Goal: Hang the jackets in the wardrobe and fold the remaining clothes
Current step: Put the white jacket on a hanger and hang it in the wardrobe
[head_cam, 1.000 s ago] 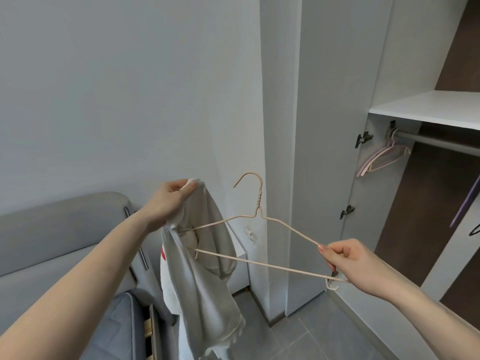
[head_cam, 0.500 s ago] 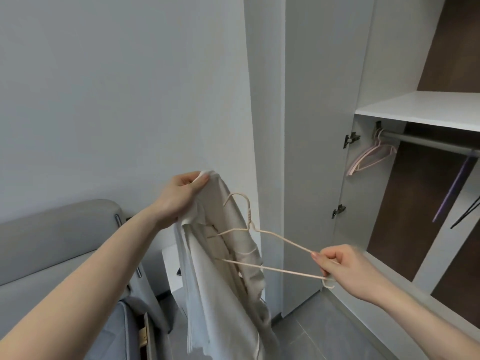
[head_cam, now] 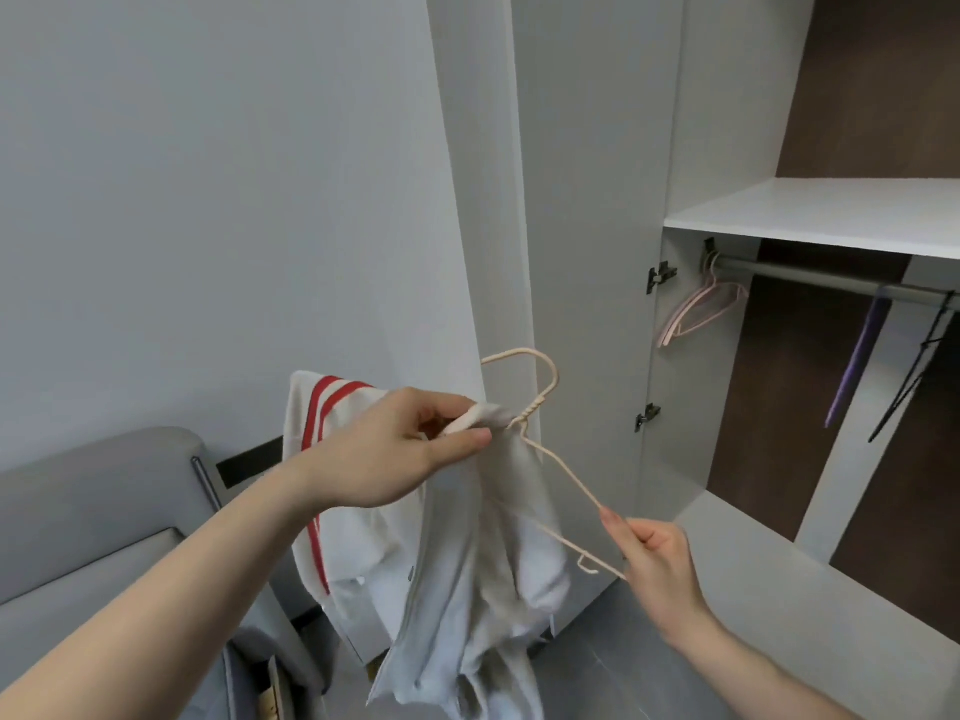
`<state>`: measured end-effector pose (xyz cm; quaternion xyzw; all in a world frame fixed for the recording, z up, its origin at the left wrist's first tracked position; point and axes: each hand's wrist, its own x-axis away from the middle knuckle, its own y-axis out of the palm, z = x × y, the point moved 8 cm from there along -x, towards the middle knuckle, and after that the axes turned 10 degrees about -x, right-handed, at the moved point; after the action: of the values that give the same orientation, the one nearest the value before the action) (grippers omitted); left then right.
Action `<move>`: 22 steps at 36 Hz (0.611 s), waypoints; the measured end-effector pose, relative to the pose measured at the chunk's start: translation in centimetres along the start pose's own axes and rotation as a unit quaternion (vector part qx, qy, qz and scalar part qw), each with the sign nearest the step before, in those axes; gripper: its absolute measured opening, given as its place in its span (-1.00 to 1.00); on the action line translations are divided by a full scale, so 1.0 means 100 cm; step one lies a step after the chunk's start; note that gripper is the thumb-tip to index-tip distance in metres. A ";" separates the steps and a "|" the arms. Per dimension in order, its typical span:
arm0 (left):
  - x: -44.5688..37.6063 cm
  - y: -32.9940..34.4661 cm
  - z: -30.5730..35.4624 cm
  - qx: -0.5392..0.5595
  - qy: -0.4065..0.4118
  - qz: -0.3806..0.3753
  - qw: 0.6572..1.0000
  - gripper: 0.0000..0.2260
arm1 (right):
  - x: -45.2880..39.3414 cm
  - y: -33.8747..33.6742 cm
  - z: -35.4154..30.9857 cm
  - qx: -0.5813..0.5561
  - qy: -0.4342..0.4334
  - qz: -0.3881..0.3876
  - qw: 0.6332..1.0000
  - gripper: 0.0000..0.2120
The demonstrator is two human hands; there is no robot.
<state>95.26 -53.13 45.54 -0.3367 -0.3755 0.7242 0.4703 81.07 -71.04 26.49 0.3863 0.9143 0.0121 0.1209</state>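
Left hand (head_cam: pixel 400 449) pinches the jacket (head_cam: pixel 467 563) collar, right hand (head_cam: pixel 654 558) grips the hanger (head_cam: pixel 550 459) end, hook up, seemingly tilted down-right.

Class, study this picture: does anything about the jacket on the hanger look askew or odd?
Yes. The jacket sits bunched on only one side of the hanger; the other wire arm is bare, pinched by the right hand, while the left hand grips fabric near the hook.

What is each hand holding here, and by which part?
The left hand pinches the pale jacket at its collar edge beside the hanger's neck; the right hand grips the wire hanger at its end.
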 end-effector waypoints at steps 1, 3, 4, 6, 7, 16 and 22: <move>0.001 -0.001 0.002 -0.019 0.004 -0.007 1.000 -0.71 | 0.002 0.002 0.002 -0.009 0.005 0.004 1.000 -0.43; 0.002 -0.007 0.008 -0.055 0.008 -0.007 0.998 -0.82 | 0.005 0.007 0.003 -0.027 0.012 0.009 1.000 -0.42; 0.002 -0.013 0.009 -0.075 0.008 0.009 0.997 -0.86 | 0.007 0.010 0.002 -0.035 0.012 0.010 0.999 -0.42; 0.003 -0.031 0.010 -0.127 0.006 0.065 0.990 -0.80 | 0.008 0.014 0.001 -0.048 0.010 0.016 0.999 -0.45; 0.005 -0.042 0.010 -0.170 0.010 0.099 0.980 -0.73 | 0.008 0.016 0.000 -0.054 0.011 0.018 0.998 -0.47; -0.017 -0.069 -0.042 -0.377 -0.053 0.112 0.918 -0.69 | -0.004 0.023 -0.014 -0.085 -0.022 -0.020 0.996 -0.43; -0.016 -0.083 -0.055 -0.295 -0.101 0.195 0.930 -0.67 | -0.021 -0.012 -0.001 -0.091 -0.007 0.039 0.995 -0.75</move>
<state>103.93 -51.08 50.20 -0.4520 -0.5443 0.6887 0.1587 81.64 -73.36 26.88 0.4092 0.8928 0.0967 0.1617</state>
